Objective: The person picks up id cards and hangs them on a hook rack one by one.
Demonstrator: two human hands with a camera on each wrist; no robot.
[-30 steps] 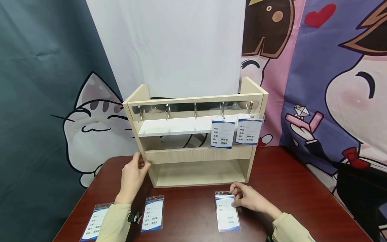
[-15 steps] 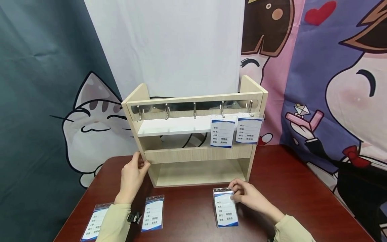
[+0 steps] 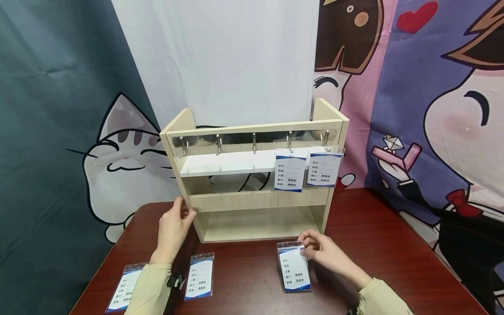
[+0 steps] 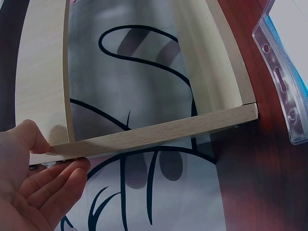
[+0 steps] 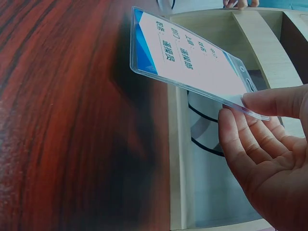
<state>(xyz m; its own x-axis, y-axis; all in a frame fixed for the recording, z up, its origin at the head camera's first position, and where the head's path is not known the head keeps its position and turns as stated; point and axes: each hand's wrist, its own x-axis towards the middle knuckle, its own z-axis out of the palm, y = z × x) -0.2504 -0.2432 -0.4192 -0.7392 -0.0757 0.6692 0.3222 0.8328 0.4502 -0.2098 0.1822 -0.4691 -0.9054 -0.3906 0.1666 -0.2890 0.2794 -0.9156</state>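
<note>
In the head view my right hand (image 3: 324, 251) pinches an ID badge in a clear plastic sleeve (image 3: 294, 270) by its upper right edge. The right wrist view has the thumb on the face of the badge (image 5: 185, 55) and the fingers beneath, with the card tilted off the table. My left hand (image 3: 173, 229) grips the left side panel of a small wooden rack (image 3: 257, 201); in the left wrist view the thumb is on one side of the panel edge (image 4: 159, 137) and the fingers on the other. Two badges (image 3: 290, 171) hang from the rack's right hooks.
Bare metal hooks (image 3: 253, 143) line the left and middle of the rack. Two more badges lie on the table: one badge (image 3: 199, 276) right of the left forearm, another badge (image 3: 126, 286) partly behind the sleeve. Printed curtains (image 3: 252, 57) stand behind the dark red table (image 3: 244, 280).
The right hand has raised the badge slightly, up and toward the rack, and the glare on its card has gone. The left hand stays on the rack.
</note>
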